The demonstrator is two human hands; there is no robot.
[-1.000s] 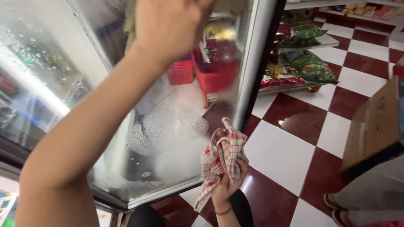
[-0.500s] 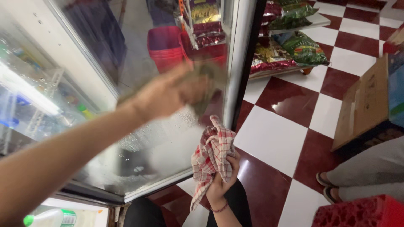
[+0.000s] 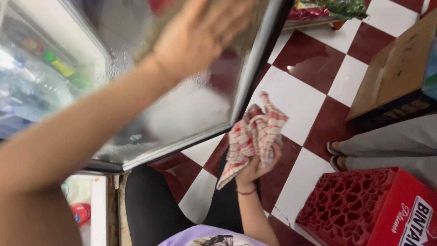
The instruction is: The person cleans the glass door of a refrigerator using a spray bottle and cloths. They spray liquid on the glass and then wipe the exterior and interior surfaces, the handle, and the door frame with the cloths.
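Observation:
My left hand (image 3: 200, 36) is raised against the glass door (image 3: 182, 114) of a drinks fridge, pressing a tan cloth (image 3: 152, 38) flat on the pane; the cloth is blurred and mostly hidden by the fingers. The glass below the hand is fogged and wet. Lower down, near my knees, my right hand (image 3: 257, 166) grips a bunched red-and-white checked cloth (image 3: 252, 134), held clear of the door's dark frame (image 3: 257, 68).
Bottles (image 3: 50, 68) show inside the fridge at left. A red plastic crate (image 3: 364, 205) stands at bottom right, with a cardboard box (image 3: 396, 68) behind it. Another person's sandalled feet (image 3: 339, 155) rest between them. A snack rack (image 3: 327, 9) stands on the red-and-white tiled floor (image 3: 291, 95).
My left hand has swept across the glass, from high up down and left, then back up and right. The view has dropped and now shows the crate. The right hand keeps the checked cloth.

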